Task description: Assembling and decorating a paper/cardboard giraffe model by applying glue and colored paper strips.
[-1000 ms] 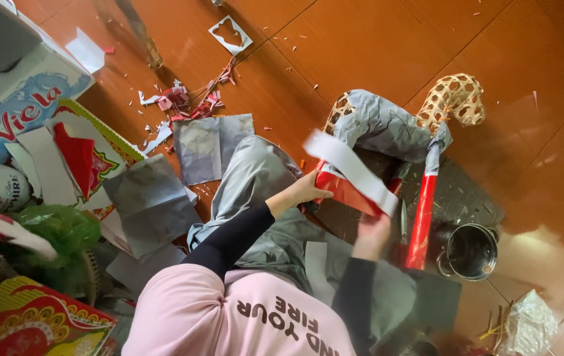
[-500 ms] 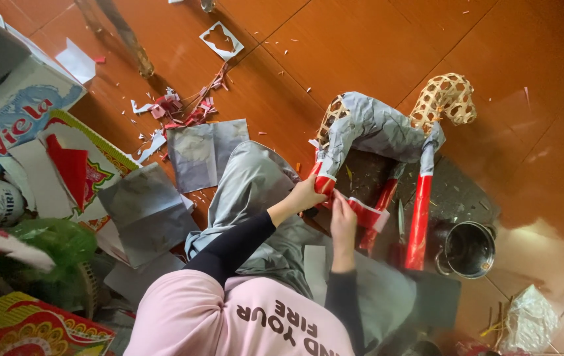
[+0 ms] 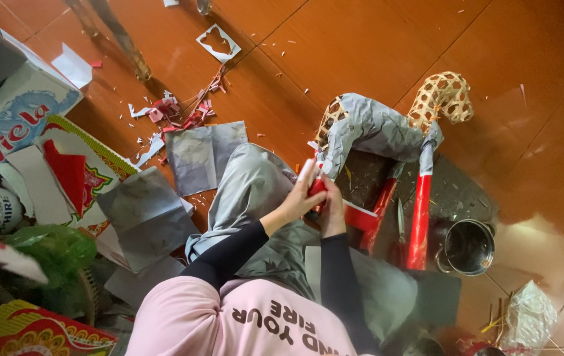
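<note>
A: On the left I see a cardboard box [image 3: 11,125] and loose grey paper sheets [image 3: 147,214] on the red-brown floor [image 3: 361,46], with small paper scraps [image 3: 176,112] beside them. What do the hands do?

B: They are in the middle, close together, almost touching. The left hand [image 3: 301,194] pinches a strip of red paper [image 3: 317,187] around one rear leg of the woven bamboo animal frame [image 3: 394,125]. The right hand [image 3: 332,212] is closed around the same leg just below and presses the paper on it. How tight each finger closes, I cannot tell.

A: And where does the frame stand?

B: On a dark mat [image 3: 456,198] in front of the person's knees. Its body carries grey paper, the head is still bare weave, and two front legs [image 3: 420,217] are already red.

A: How will it handle, you think?

B: Light, I judge, and a little springy. The open weave is stiff enough to stand but it can bend or break under a hard squeeze. The paper is thin and tears easily. Better to hold it at a leg or under the belly, not at the bare head.

A: To the right?

B: A small metal pot [image 3: 468,247] just beside the front legs, and a crumpled clear plastic bag [image 3: 526,320] farther away.
</note>
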